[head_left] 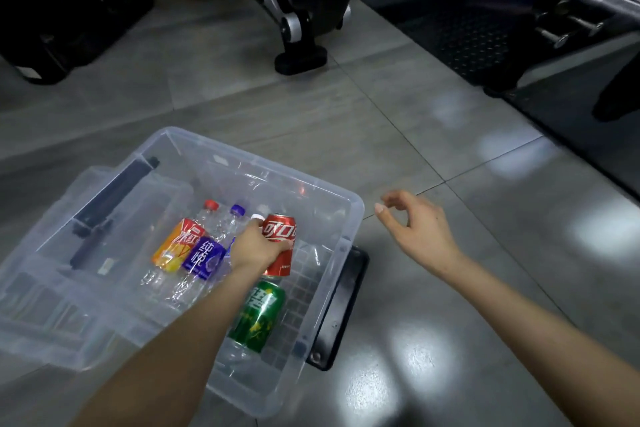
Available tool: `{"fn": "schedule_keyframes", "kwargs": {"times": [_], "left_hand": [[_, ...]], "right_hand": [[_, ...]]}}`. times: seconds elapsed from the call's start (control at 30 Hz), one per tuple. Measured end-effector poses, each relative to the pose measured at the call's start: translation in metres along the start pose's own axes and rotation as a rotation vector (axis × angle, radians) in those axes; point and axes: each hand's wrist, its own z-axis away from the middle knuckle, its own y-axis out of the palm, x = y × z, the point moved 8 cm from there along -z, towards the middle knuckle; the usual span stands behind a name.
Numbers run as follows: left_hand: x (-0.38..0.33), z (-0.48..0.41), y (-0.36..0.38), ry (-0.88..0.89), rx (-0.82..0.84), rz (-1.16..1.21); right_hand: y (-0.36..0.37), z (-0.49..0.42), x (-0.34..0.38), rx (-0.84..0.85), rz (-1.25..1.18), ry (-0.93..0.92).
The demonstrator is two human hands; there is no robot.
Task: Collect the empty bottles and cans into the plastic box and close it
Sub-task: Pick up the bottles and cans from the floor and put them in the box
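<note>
A clear plastic box (348, 218) stands open on the floor. Inside it my left hand (254, 248) grips a red cola can (281, 239), which points away from me. A green can (258, 315) lies just nearer to me in the box. Left of my hand lie a bottle with an orange label (178, 246) and a bottle with a purple label (204, 258), and a white cap shows by my fingers. My right hand (419, 229) hovers over the floor to the right of the box, fingers loosely curled, holding nothing. The clear lid (45, 305) with a black latch lies beside the box on the left.
A black latch handle (341, 308) hangs on the box's right side. Black machine legs (299, 55) stand on the grey tiles beyond the box. A metal frame with a black mat (485, 38) fills the upper right. A dark case (52, 10) sits at upper left.
</note>
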Motion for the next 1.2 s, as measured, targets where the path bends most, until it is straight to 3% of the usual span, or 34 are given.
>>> {"fn": "schedule_keyframes", "kwargs": {"times": [0.13,0.43,0.57,0.7,0.9,1.07,1.2], "left_hand": [[-0.002,-0.007,0.019,0.053,0.075,-0.189],[-0.014,0.004,0.033,0.09,0.1,-0.286],[-0.067,0.049,-0.016,0.265,-0.114,-0.068],[-0.152,0.126,-0.031,0.648,-0.169,0.159],[-0.273,0.314,0.085,1.159,0.185,0.156],[-0.289,0.431,0.213,1.244,0.514,0.076],[-0.279,0.512,0.301,1.326,0.743,-0.094]], "right_hand": [[-0.008,0.012,0.002,-0.031,0.092,0.005],[-0.052,0.075,-0.015,-0.117,0.226,0.104],[-0.08,0.115,-0.034,-0.181,0.204,0.203],[-0.092,0.171,-0.063,-0.255,0.162,0.321],[-0.121,0.304,-0.144,-0.335,0.255,0.543],[-0.145,0.447,-0.23,-0.562,0.204,0.868],[-0.158,0.555,-0.281,-0.663,0.334,1.109]]}}
